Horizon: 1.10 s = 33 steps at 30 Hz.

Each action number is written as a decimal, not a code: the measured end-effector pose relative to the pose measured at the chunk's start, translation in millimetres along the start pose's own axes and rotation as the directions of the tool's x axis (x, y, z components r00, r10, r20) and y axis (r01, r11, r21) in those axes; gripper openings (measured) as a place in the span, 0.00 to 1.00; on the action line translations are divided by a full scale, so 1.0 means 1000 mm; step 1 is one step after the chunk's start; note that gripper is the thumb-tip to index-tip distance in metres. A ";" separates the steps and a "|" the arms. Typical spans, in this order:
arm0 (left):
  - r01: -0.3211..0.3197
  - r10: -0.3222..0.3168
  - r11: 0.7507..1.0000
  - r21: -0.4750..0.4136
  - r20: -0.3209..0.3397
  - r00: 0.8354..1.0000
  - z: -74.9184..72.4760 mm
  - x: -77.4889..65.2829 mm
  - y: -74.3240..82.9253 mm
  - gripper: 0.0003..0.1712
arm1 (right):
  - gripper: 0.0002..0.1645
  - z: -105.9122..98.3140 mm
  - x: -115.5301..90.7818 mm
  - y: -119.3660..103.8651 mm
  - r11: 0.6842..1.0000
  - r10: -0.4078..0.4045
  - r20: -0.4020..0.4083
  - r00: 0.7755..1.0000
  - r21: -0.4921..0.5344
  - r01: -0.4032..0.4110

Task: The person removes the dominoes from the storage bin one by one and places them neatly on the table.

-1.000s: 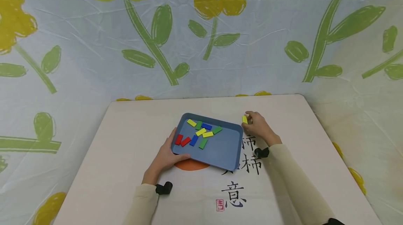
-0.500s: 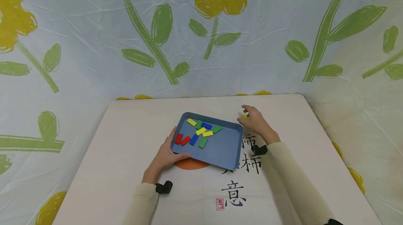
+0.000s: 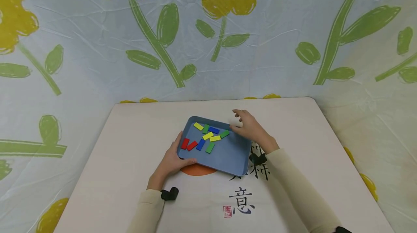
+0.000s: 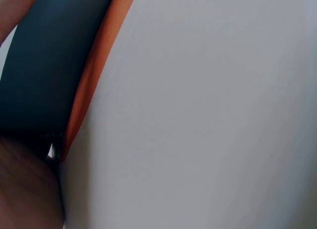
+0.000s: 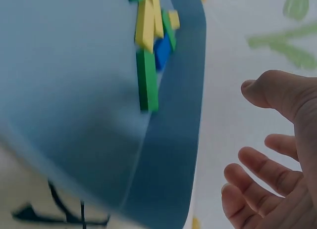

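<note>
A blue-grey tray is held at its left front corner by my left hand. The thumb lies along the front edge, the fingers along the left side. Inside lie several small rectangular blocks: red, yellow, blue and green. Beside the tray's far right corner is my right hand, fingers loosely spread and nothing between them. The right wrist view shows its thumb and fingers apart, near the tray wall. No yellow block shows near the right hand; that hand covers part of the table.
The pale table carries a cloth with black brush characters, a red seal print and an orange patch partly under the tray. A flower-printed curtain stands behind the table.
My right hand was pinching a yellow block right of the tray, then let go of it. The hand has since moved left to the tray's far edge. Left hand and tray stayed still.
</note>
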State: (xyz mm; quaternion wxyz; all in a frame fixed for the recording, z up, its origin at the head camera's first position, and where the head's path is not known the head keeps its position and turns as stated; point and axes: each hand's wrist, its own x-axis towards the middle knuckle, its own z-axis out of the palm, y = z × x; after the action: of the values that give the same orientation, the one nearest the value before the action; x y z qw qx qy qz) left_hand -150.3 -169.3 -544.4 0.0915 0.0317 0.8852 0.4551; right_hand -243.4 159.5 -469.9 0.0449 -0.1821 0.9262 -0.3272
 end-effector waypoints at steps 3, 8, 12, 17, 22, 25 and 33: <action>0.004 -0.004 1.000 0.000 -0.002 1.000 0.001 0.000 0.001 0.67 | 0.41 0.010 -0.001 -0.010 0.998 -0.067 0.015 0.998 -0.015 0.067; 0.012 -0.012 1.000 0.002 -0.004 1.000 0.001 -0.002 0.001 0.67 | 0.39 0.026 -0.005 -0.027 0.994 -0.103 0.082 0.991 -0.011 0.105; 0.016 -0.016 1.000 0.005 -0.006 1.000 0.002 -0.003 0.001 0.67 | 0.39 0.040 -0.010 -0.037 0.994 -0.108 0.169 0.980 0.004 0.109; 0.020 -0.020 1.000 0.006 -0.013 1.000 0.004 -0.004 0.001 0.68 | 0.32 0.052 -0.014 -0.041 0.991 -0.128 0.225 0.966 -0.004 0.132; 0.020 -0.020 1.000 0.008 -0.016 1.000 0.005 -0.004 0.000 0.68 | 0.20 0.056 -0.016 -0.041 0.991 -0.122 0.269 0.956 -0.020 0.132; 0.017 -0.017 1.000 0.010 -0.017 1.000 0.005 -0.003 0.000 0.68 | 0.15 0.058 -0.016 -0.039 0.991 -0.110 0.300 0.948 -0.036 0.126; 0.020 -0.020 1.000 0.010 -0.019 1.000 0.005 -0.003 -0.001 0.67 | 0.14 0.062 -0.014 -0.038 0.991 -0.117 0.348 0.930 -0.019 0.132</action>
State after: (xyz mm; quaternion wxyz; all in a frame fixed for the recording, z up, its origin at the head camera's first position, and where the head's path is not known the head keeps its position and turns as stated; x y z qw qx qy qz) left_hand -146.5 -166.5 -547.9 0.0876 0.0190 0.8885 0.4500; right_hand -206.6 100.9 -495.0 0.1821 -0.2960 0.8972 -0.2725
